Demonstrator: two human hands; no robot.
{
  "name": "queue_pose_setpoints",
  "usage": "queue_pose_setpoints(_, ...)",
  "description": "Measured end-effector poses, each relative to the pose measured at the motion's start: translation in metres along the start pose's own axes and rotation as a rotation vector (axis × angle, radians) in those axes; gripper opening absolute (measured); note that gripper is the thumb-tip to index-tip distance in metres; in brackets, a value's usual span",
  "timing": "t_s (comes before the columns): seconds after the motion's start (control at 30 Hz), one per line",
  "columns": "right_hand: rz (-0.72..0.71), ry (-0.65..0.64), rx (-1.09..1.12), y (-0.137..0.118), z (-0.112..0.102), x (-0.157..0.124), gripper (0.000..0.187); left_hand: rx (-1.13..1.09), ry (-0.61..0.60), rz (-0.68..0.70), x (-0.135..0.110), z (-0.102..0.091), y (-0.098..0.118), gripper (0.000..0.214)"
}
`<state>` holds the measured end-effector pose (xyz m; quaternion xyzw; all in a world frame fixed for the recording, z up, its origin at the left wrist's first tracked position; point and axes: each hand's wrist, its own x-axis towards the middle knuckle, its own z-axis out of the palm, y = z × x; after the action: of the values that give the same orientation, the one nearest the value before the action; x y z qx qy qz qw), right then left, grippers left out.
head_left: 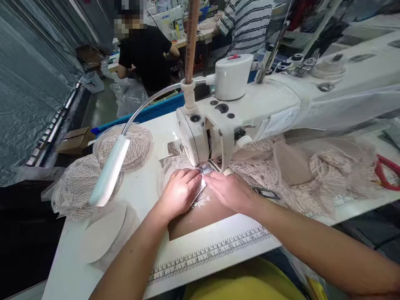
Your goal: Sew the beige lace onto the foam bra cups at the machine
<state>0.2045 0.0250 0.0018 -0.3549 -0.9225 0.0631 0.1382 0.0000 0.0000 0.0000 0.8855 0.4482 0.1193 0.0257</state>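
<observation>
Both hands work close together at the needle area of a white sewing machine (192,137). My left hand (179,191) is closed on a sheer beige lace piece (167,168), with its fingers together beside the presser foot. From the right, my right hand (231,191) pinches the work near the same spot, its fingertips just in front of the foot. A narrow pale strip (200,191) shows between the hands; its exact kind is unclear. The hands hide part of the seam area. Under them is a brown plate (200,223) set in the table.
A lamp (111,171) on a bent metal neck hangs over lace stacks (137,146) and smooth cups (108,233) at left. Lace pieces (331,171), snips (267,193) and a red handle (387,171) lie right. A ruler strip (212,254) lines the front. Two people sit beyond.
</observation>
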Motion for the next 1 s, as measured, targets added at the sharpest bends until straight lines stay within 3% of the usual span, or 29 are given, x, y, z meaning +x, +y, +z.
queue_pose_setpoints(0.57, 0.056, 0.007, 0.005, -0.003, -0.002, 0.004, 0.031, 0.009, 0.040, -0.075, -0.003, -0.009, -0.002, 0.037)
queue_pose_setpoints(0.83, 0.112, 0.023, 0.005, -0.002, -0.001, 0.003, 0.032, -0.041, -0.006, 0.022, -0.007, -0.018, 0.003, 0.038)
queue_pose_setpoints(1.0, 0.009, -0.032, 0.005, -0.002, -0.002, 0.001, 0.032, -0.064, -0.022, 0.113, -0.006, -0.022, 0.002, 0.033)
